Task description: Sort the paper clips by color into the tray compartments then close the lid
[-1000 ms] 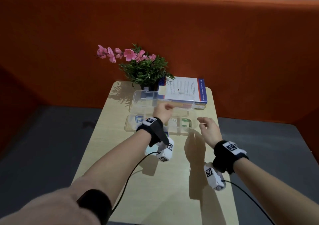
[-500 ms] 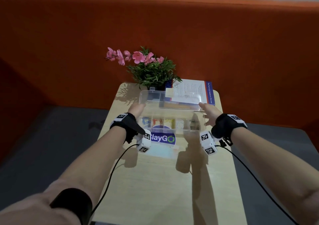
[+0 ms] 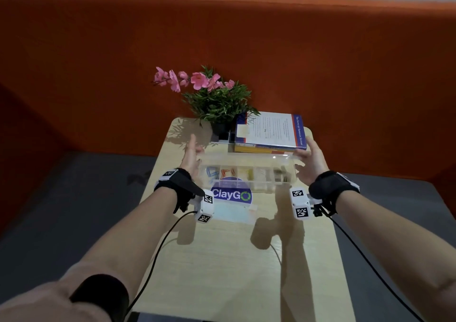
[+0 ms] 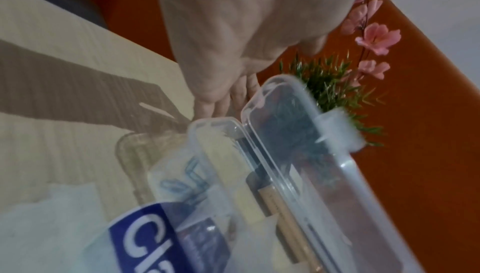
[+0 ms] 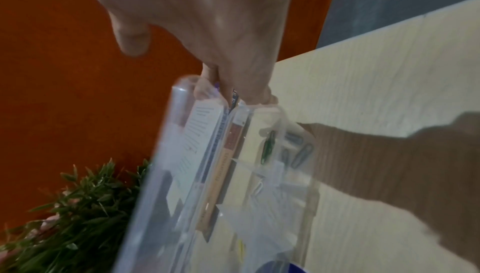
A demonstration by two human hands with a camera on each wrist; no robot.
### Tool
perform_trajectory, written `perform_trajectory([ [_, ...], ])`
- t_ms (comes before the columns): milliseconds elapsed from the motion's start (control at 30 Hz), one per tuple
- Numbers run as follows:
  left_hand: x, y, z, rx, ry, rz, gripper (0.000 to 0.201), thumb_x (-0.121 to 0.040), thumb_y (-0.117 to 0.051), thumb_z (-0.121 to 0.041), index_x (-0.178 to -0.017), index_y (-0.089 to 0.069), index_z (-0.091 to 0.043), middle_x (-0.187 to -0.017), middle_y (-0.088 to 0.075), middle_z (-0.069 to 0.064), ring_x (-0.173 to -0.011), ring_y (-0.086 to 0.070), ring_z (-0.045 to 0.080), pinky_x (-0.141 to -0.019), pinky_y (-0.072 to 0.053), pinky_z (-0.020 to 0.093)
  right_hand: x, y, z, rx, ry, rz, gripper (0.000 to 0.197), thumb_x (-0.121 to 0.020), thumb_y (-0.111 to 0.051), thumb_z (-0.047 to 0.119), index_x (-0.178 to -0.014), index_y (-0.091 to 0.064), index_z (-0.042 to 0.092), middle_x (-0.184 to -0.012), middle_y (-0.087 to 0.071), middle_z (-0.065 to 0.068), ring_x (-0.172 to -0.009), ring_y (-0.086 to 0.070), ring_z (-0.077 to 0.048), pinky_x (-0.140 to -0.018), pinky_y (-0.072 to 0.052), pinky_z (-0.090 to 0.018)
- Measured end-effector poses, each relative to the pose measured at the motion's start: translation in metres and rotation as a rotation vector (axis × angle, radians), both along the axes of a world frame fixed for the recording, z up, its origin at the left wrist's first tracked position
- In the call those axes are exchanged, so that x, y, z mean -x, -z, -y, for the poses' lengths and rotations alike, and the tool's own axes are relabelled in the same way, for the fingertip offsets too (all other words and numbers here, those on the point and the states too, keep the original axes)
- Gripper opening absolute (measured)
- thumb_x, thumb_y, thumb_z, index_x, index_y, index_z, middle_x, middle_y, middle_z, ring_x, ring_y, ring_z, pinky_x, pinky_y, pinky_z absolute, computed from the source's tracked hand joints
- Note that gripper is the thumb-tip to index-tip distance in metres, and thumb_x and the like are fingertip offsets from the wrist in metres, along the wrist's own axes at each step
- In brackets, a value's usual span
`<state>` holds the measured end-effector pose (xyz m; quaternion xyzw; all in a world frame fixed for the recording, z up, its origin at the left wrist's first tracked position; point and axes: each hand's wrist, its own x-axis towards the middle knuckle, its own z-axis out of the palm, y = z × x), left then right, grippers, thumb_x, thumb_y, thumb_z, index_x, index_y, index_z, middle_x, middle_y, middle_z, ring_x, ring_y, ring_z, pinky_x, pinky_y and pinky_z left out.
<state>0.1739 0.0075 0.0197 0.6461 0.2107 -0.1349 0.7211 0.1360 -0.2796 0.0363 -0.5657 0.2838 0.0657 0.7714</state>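
Under tray (image 3: 246, 186): "ClayGO" sticker (image 3: 232, 194); both hands' fingers w/ lid (image 3: 246, 160), grip unclear.

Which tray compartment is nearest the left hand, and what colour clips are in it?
The end compartment holding the blue paper clips, right beside the left hand. The next one over holds orange clips, then yellow.

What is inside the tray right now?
In the tray, clips lie sorted by compartment: blue, orange, yellow, then pale and dark ones rightward. The lid and glare blur the right end.
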Motion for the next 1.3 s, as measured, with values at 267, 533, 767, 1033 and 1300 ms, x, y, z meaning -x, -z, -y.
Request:
perform_trajectory([
  [267,0.016,0.008,-0.009,-0.826,0.557,0.167,0.058,-0.087,-0.061,-0.004,-0.139,-0.038,-0.016,-0.151,-0.034,0.01,-0.135,-0.039,0.029,-0.112,-0.036,0.039,0.021,0.016,0.003,0.777,-0.486,-0.046,0.046,-0.084,-0.052,-0.007,-0.128,-0.051,0.009,-0.141,-0.045,-0.012,-0.125,-0.044,-0.03,-0.083,-0.041,-0.03],
  [533,0.022,-0.006,-0.009,-1.246,1.142,0.22,0.1,-0.082,-0.067,-0.048,-0.154,-0.005,-0.018,-0.164,-0.001,0.007,-0.151,-0.004,0.028,-0.123,-0.011,0.04,0.033,0.013,-0.005,1.302,-0.857,0.022,0.074,-0.075,-0.075,0.033,-0.138,-0.041,0.014,-0.149,-0.032,-0.011,-0.134,-0.038,-0.027,-0.109,-0.037,-0.037],
  [767,0.027,-0.015,0.006,-1.371,1.179,0.219,0.102,-0.082,-0.073,-0.034,-0.154,-0.005,-0.01,-0.163,-0.007,0.012,-0.149,-0.011,0.029,-0.121,-0.018,0.039,0.035,0.009,-0.024,1.477,-0.874,-0.02,0.07,-0.069,-0.078,0.037,-0.124,-0.043,0.012,-0.127,-0.043,-0.014,-0.118,-0.046,-0.031,-0.1,-0.044,-0.044],
  [1033,0.025,-0.011,0.018,-1.503,1.208,0.212,0.092,-0.08,-0.074,-0.03,-0.147,-0.018,-0.002,-0.146,-0.034,0.018,-0.131,-0.037,0.037,-0.108,-0.039,0.047,0.038,0.017,-0.037,1.711,-0.936,-0.042,0.061,-0.081,-0.063,0.038,-0.128,-0.035,0.011,-0.132,-0.04,-0.018,-0.122,-0.041,-0.034,-0.102,-0.037,-0.047],
  [1300,0.027,-0.01,0.009,-1.47,1.196,0.178,0.094,-0.089,-0.062,-0.025,-0.153,0.005,-0.008,-0.163,0.007,0.014,-0.15,0.006,0.034,-0.123,-0.01,0.049,0.044,0.011,-0.046,1.652,-0.853,-0.102,0.061,-0.078,-0.067,0.032,-0.126,-0.036,0.012,-0.134,-0.037,-0.016,-0.123,-0.04,-0.034,-0.099,-0.04,-0.045],
])
